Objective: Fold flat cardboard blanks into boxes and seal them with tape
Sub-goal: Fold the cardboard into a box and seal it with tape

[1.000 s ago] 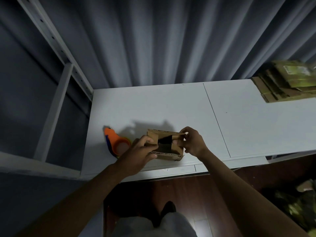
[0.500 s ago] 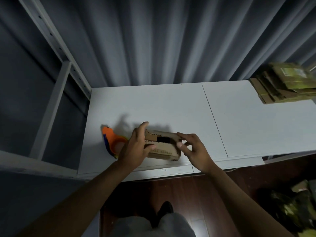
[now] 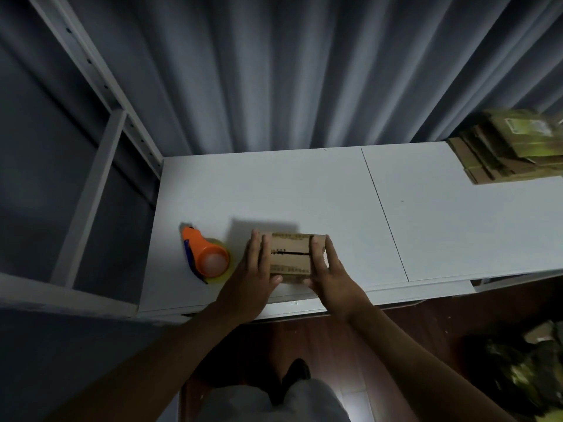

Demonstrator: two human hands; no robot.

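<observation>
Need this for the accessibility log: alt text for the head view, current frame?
Seen from above, a person's left hand and right hand press flat on the two ends of a small cardboard box on a white table, its top flaps closed with an untaped seam. An orange tape dispenser lies left of the box; flat cardboard blanks are stacked far right.
</observation>
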